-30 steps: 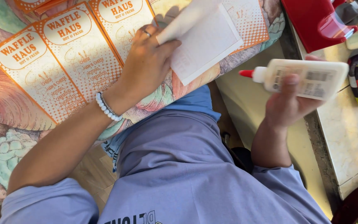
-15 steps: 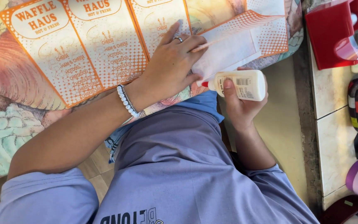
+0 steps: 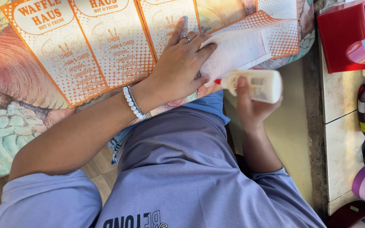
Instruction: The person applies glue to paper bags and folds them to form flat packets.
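Our left hand (image 3: pixel 178 69) lies flat, pressing the folded paper flap (image 3: pixel 237 50) onto the orange printed sheet (image 3: pixel 85 46). Our right hand (image 3: pixel 250 105) grips the glue bottle (image 3: pixel 254 85), tip at the flap's edge. Squeezing too hard could smear glue; lifting the left hand could let the flap spring open.

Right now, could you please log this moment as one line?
left hand: flat on printed sheet | right hand: holds glue bottle, red tip at white flap | surface: patterned cloth
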